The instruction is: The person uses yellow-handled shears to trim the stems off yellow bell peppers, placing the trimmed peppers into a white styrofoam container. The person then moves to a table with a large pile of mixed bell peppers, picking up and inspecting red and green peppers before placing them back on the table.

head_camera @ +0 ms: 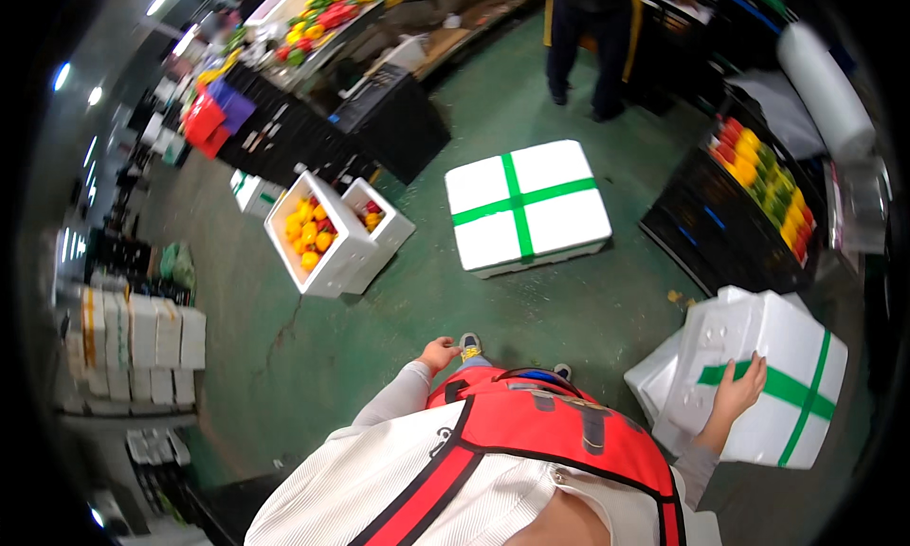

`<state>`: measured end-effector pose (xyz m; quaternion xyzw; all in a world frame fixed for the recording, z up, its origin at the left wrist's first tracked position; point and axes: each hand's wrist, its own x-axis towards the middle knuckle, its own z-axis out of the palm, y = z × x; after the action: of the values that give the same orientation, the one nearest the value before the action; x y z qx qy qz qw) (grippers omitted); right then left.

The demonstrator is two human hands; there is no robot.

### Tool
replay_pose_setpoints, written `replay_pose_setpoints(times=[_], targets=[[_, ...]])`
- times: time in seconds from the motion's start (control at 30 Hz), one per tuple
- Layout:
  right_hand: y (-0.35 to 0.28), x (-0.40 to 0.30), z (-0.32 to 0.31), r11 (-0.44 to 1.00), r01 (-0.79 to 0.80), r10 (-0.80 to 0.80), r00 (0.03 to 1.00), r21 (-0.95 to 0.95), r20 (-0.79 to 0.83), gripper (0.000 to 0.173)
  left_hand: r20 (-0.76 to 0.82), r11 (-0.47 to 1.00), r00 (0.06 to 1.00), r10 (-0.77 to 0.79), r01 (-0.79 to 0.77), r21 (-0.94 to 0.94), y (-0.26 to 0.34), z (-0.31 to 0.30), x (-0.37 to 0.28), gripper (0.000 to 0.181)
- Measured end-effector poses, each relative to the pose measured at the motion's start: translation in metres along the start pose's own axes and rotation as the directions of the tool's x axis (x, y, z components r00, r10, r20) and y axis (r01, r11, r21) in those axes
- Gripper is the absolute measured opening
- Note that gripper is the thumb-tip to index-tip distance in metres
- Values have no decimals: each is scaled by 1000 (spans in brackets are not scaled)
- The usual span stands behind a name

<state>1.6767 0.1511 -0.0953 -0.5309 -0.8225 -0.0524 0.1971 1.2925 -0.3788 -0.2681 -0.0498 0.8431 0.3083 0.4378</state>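
Observation:
My right hand (741, 391) rests with spread fingers against a white polystyrene foam box (802, 361), which is crossed with green tape and sits tilted at my right side. More white foam (654, 368) shows partly hidden behind and under that box. My left hand (439, 354) hangs by my left shoe with loosely curled fingers and nothing visible in it. Ahead on the floor lies a closed white foam box (490, 183) with a green tape cross. To its left stand an open foam box (341, 254) of yellow and red bell peppers (308, 233) and a second open foam box (384, 233) behind it.
At the right, a black crate (704, 215) displays rows of bell peppers (764, 183) below a roll of white wrap (825, 91). A person (593, 41) stands ahead. Black crates (391, 116) edge the produce table (426, 34). Stacked foam boxes (142, 333) stand far left.

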Motion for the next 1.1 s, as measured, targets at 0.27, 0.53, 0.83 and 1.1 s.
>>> replay_pose_setpoints(times=[0.27, 0.53, 0.83, 1.1], targets=[[-245, -86, 21, 836, 43, -375, 772, 547, 513, 38, -85, 938, 989, -123, 88, -335, -85, -103, 13, 66], [-374, -156, 7, 727, 627, -570, 321, 281, 756, 22, -250, 717, 897, -364, 98, -690, -226, -228, -29, 59], [-466, -124, 43, 636, 739, -432, 102, 223, 896, 22, -114, 599, 750, -651, 416, -684, -392, -192, -56, 32], [-585, -71, 108, 571, 754, -451, -44, 326, 891, 22, -142, 509, 815, -562, 206, -836, -209, -268, 19, 58]])
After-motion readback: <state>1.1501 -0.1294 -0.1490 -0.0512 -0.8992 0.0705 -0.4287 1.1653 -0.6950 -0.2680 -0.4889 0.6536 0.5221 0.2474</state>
